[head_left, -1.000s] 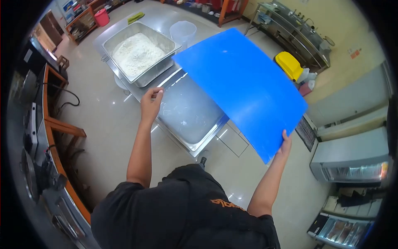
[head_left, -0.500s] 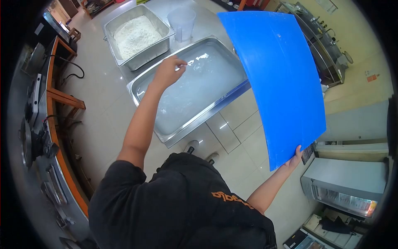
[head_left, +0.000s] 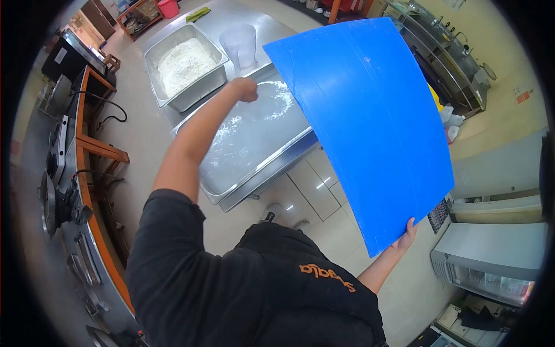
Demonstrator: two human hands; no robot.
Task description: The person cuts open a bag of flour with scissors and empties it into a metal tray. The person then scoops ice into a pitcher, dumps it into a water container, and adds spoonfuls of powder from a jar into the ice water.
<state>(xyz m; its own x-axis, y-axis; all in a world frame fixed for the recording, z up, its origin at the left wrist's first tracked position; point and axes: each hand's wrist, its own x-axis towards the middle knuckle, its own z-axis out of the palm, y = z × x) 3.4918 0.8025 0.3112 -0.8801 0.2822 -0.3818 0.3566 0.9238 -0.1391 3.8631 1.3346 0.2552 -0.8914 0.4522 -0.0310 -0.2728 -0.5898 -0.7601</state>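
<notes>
My right hand [head_left: 407, 236] grips the near lower corner of a large, slightly bowed blue plastic sheet [head_left: 370, 121]. The sheet is tilted and its far part covers the right end of a shallow metal tray [head_left: 263, 168] from view. Cloudy whitish liquid [head_left: 245, 141] with bright ripples fills the tray. Over the tray's far side is my left hand [head_left: 245, 90], its fingers curled closed; whatever they may hold is hidden. Beyond it stand a deep metal pan [head_left: 199, 92] of white powder [head_left: 185, 66] and a clear plastic jug [head_left: 239, 46].
A metal table [head_left: 272, 26] carries the pan and jug, with a green cloth [head_left: 198, 14] at its far end. Along the left runs a counter with an orange edge [head_left: 104, 231] and pans. A glass-fronted cooler [head_left: 491, 254] stands at right, and a sink counter [head_left: 445, 58] lies behind the sheet.
The blue sheet has shifted left, now covering more of the tray. My left hand has turned and its fingers have curled in further. Ripples on the liquid have changed, and the view has shifted slightly.
</notes>
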